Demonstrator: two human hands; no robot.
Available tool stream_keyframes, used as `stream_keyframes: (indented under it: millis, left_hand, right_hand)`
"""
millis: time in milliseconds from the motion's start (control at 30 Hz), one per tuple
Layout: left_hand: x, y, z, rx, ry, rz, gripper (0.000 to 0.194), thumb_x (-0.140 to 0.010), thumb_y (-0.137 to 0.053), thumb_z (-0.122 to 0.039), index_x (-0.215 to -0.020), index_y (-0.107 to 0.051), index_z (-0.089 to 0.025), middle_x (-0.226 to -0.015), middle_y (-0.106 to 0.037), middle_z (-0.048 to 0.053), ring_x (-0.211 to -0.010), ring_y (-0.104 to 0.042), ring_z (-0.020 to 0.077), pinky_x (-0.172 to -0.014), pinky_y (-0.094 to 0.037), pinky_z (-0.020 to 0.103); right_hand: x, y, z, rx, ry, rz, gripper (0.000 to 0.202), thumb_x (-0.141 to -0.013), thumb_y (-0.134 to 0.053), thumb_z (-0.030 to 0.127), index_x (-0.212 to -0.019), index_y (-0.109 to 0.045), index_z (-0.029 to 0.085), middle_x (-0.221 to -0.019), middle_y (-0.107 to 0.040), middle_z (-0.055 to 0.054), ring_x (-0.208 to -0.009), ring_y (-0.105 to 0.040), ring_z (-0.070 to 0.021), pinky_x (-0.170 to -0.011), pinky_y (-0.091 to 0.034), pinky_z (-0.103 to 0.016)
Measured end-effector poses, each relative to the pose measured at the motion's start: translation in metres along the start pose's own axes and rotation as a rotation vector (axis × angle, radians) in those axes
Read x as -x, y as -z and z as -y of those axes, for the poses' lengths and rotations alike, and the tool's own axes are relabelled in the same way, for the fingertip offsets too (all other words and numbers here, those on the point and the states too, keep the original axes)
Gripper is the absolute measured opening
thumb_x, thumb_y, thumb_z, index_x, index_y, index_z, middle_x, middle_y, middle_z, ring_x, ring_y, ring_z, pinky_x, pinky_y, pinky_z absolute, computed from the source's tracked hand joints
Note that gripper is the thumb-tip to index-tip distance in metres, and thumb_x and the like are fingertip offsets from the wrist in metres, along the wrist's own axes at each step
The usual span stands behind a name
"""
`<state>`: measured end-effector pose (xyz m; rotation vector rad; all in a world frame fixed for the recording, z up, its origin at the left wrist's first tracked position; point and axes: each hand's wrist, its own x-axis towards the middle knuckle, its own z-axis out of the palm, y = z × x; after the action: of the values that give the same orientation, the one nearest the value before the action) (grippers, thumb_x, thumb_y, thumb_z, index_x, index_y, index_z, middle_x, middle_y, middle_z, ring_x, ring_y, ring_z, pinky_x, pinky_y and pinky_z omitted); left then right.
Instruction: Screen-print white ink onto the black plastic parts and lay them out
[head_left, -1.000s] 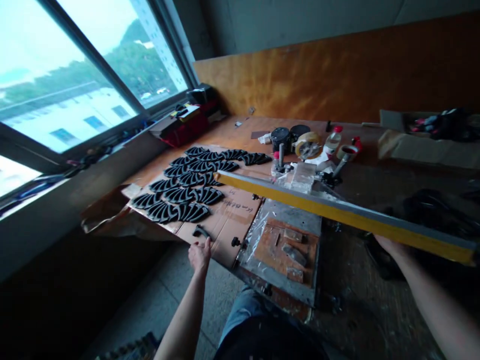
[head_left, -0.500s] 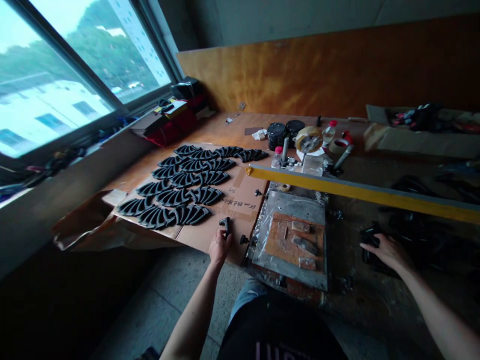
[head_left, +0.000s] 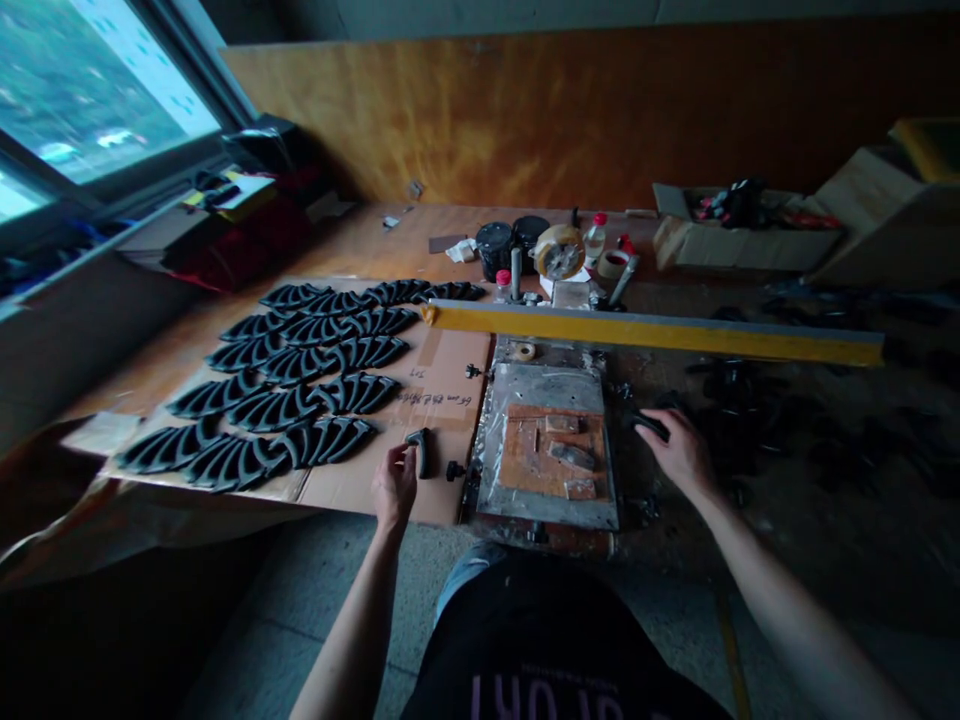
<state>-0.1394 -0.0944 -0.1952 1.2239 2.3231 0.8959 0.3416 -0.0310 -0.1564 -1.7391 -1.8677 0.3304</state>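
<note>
My left hand (head_left: 395, 487) is at the front of the cardboard sheet (head_left: 442, 400), fingers loosely bent and empty. Just right of its fingertips lies a small black curved piece (head_left: 424, 455), shaped like a handle, on the cardboard. Over the dark right side of the bench, my right hand (head_left: 681, 450) pinches a similar black curved piece (head_left: 651, 425). Between the hands sits a metal plate fixture (head_left: 546, 385) carrying a wooden board (head_left: 525, 470) with small blocks on it. Rows of black curved pieces (head_left: 315, 395) cover the cardboard's left part.
A long yellow bar (head_left: 652, 330) crosses above the back of the fixture. Behind it stand black jars (head_left: 495, 250), a tape roll (head_left: 559, 252) and a red-capped bottle (head_left: 595, 238). Dark pieces (head_left: 750, 400) lie heaped at right. A cardboard box (head_left: 742, 240) stands at the back.
My left hand has let go of its black curved piece, which now lies on the cardboard. My right hand has moved left toward the fixture with another piece. The view has turned right.
</note>
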Motion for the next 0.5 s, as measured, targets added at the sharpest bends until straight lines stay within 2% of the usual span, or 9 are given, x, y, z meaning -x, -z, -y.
stream_keyframes:
  millis: [100, 200, 300, 367, 433, 500]
  left_hand:
    - [-0.007, -0.003, -0.046, 0.197, -0.078, 0.004, 0.040, -0.086, -0.051, -0.050, -0.105, -0.065, -0.017, -0.090, -0.068, 0.006, -0.076, -0.061, 0.0154, -0.071, -0.048, 0.027]
    - [-0.014, -0.003, -0.112, 0.425, -0.190, 0.039, 0.039, -0.086, -0.055, -0.049, -0.103, -0.065, -0.015, -0.087, -0.066, 0.005, -0.076, -0.060, 0.0135, -0.068, -0.048, 0.024]
    - [-0.019, 0.004, -0.181, 0.650, -0.311, 0.080, 0.042, -0.087, -0.054, -0.051, -0.109, -0.062, -0.015, -0.078, -0.062, 0.002, -0.065, -0.056, 0.0096, -0.060, -0.046, 0.020]
    - [-0.020, 0.010, -0.218, 0.788, -0.383, 0.145, 0.047, -0.091, -0.044, -0.055, -0.108, -0.062, -0.015, -0.073, -0.060, 0.001, -0.057, -0.053, 0.0077, -0.056, -0.045, 0.019]
    - [-0.020, 0.016, -0.241, 0.863, -0.425, 0.252, 0.056, -0.094, -0.031, -0.059, -0.100, -0.063, -0.013, -0.069, -0.059, 0.002, -0.054, -0.052, 0.0075, -0.055, -0.045, 0.020]
    - [-0.016, 0.022, -0.245, 0.864, -0.427, 0.319, 0.061, -0.095, -0.025, -0.060, -0.093, -0.064, -0.013, -0.068, -0.059, 0.003, -0.055, -0.054, 0.0084, -0.057, -0.047, 0.021]
  right_hand:
    - [0.008, -0.034, 0.053, -0.209, 0.242, 0.140, 0.030, -0.095, -0.046, 0.035, -0.113, -0.067, 0.023, -0.104, -0.065, -0.007, -0.096, -0.061, -0.0201, -0.088, -0.049, -0.034]
    - [0.007, -0.065, 0.082, -0.152, 0.412, 0.252, 0.033, -0.097, -0.042, 0.023, -0.114, -0.070, 0.024, -0.097, -0.065, -0.007, -0.092, -0.058, -0.0184, -0.085, -0.049, -0.032]
    - [0.003, -0.080, 0.091, 0.013, 0.479, 0.264, 0.033, -0.094, -0.045, 0.016, -0.111, -0.072, 0.024, -0.096, -0.064, -0.009, -0.095, -0.053, -0.0210, -0.086, -0.047, -0.035]
    - [0.003, -0.082, 0.091, 0.083, 0.488, 0.254, 0.032, -0.092, -0.049, 0.016, -0.114, -0.071, 0.024, -0.098, -0.063, -0.010, -0.096, -0.052, -0.0219, -0.087, -0.046, -0.036]
    - [0.005, -0.078, 0.087, 0.110, 0.496, 0.249, 0.031, -0.091, -0.052, 0.017, -0.114, -0.070, 0.024, -0.097, -0.063, -0.009, -0.096, -0.052, -0.0219, -0.088, -0.046, -0.036]
    - [0.003, -0.067, 0.077, 0.078, 0.459, 0.226, 0.028, -0.091, -0.053, 0.016, -0.111, -0.072, 0.022, -0.094, -0.064, -0.008, -0.095, -0.055, -0.0202, -0.088, -0.046, -0.032]
